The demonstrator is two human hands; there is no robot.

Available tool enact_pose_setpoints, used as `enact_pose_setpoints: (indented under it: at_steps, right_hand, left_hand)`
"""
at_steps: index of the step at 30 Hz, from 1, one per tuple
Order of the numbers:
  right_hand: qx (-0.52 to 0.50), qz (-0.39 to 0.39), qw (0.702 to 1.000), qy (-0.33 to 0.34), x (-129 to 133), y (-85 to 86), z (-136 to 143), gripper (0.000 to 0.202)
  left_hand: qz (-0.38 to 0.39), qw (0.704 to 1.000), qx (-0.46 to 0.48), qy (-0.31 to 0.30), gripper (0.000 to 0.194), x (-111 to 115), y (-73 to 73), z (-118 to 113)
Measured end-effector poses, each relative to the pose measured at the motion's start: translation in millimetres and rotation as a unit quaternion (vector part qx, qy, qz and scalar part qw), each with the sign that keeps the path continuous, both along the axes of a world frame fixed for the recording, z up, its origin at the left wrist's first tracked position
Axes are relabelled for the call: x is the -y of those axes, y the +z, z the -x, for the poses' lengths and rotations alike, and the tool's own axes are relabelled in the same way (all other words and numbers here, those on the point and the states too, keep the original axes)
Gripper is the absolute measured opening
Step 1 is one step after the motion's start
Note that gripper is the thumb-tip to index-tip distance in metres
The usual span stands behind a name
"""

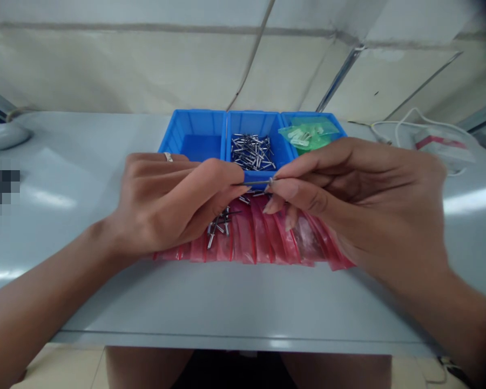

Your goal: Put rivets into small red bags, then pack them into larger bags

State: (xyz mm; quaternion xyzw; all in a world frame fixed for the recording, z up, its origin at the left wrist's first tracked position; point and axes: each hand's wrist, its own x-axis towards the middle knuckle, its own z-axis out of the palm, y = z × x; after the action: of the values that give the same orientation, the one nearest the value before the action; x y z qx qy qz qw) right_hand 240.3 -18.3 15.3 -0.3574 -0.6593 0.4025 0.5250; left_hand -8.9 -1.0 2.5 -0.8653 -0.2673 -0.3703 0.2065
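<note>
Rivet (260,182), slender metal, between fingertips (288,188)

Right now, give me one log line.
left hand: pinching rivet end | right hand: pinching opposite end | beyond: blue bins | below: loose rivets on red bags

At the back of the table (243,308), three bins (202,127) stand side by side, with rivets (251,151) in the middle bin (255,123) and packets (308,132) in the right bin (314,115). Before the bins lies a row of plastic bags (263,240) (some loose rivets (227,227) are on them), and above these, one rivet (257,183) is between the left hand (174,200) and the right hand (372,200).
</note>
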Motion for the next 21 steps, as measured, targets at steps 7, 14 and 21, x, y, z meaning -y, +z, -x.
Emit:
enact_pose_setpoints:
  at_steps: [7, 14, 21]
  right_hand:
    - [-0.024, 0.014, 1.0, 0.011, 0, 2.4, -1, 0.009]
    - [-0.034, 0.032, 0.999, -0.015, -3, -2.0, -2, 0.007]
    - [0.108, -0.069, 0.99, -0.05, -4, 2.0, -15, 0.027]
  left_hand:
    - [0.004, 1.0, -0.002, -0.024, 0.008, -3, 0.7, 3]
    - [-0.004, 0.999, 0.016, -0.048, 0.033, -6, -2.9, 5]
    - [-0.008, 1.0, 0.016, -0.015, 0.03, -4, -3.6, 6]
